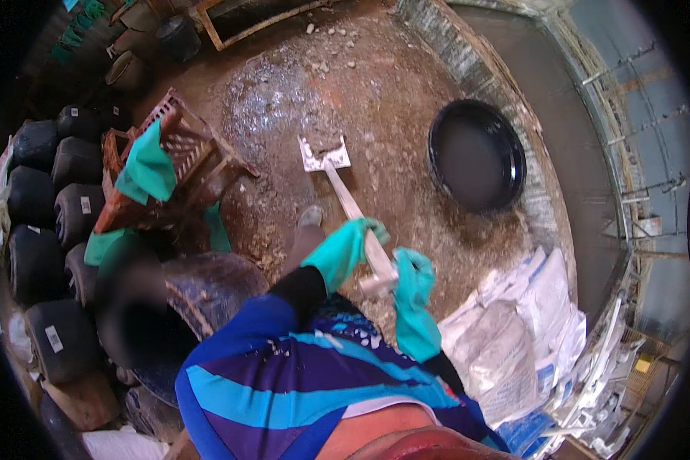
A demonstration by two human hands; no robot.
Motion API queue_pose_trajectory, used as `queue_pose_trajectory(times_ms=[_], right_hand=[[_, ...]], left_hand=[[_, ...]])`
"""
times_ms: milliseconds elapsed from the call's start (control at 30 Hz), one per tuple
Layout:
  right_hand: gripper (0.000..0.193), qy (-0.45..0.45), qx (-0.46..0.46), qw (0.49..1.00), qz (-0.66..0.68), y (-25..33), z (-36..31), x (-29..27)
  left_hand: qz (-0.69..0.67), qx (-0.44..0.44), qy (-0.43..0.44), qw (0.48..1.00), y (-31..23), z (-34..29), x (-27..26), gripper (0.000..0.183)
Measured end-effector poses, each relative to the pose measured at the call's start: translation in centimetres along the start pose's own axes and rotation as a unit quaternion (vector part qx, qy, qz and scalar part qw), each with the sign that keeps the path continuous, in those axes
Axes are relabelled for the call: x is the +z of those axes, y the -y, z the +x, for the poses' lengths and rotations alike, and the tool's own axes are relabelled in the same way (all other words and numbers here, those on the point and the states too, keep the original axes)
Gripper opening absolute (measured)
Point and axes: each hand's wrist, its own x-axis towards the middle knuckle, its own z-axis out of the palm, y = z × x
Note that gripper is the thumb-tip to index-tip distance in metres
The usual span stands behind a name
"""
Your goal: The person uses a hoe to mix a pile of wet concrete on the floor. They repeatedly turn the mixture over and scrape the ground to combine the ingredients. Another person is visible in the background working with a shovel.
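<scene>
A shovel [345, 195] with a pale shaft slants across the middle of the head view. Its whitish blade [311, 159] rests on the wet brown floor, with some dirt on it. My left hand [343, 254], in a green rubber glove, wraps its fingers around the shaft. At the near end, my right hand [414, 295], gloved the same way, is curled against the right side of the cross handle [377, 285]. The glove hides part of that grip. My foot [310, 215] shows beyond my left forearm.
A black round tub [479, 156] of murky liquid stands right of the shovel. White sacks [506, 345] lie near right, beside a low wall [540, 146]. At left are a reddish plastic chair [184, 146] with green pieces, stacked dark jerrycans [34, 264] and a blurred person [134, 307].
</scene>
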Motion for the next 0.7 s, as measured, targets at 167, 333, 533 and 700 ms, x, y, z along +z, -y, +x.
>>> queue_pose_trajectory(times_ms=[167, 333, 533, 700], right_hand=[[0.011, -0.073, -0.031, 0.996, -0.028, 7.2, -1.5, 5.1], [0.017, 0.008, 0.015, 0.99, -0.139, 6.5, 0.9, 3.8], [0.016, 0.007, 0.012, 0.996, -0.093, 4.4, 2.0, 1.7], [0.013, 0.017, -0.037, 0.997, -0.059, 7.3, 2.3, 2.3]], left_hand=[[-0.045, -0.078, -0.127, 0.988, -1.7, 1.1, 2.7, 0.008], [-0.038, -0.088, -0.08, 0.992, -1.9, 3.1, 1.1, 0.007], [-0.019, -0.048, -0.123, 0.991, -1.9, 2.4, 4.0, 0.008], [-0.032, -0.041, -0.109, 0.993, -1.8, 3.3, 4.4, 0.009]])
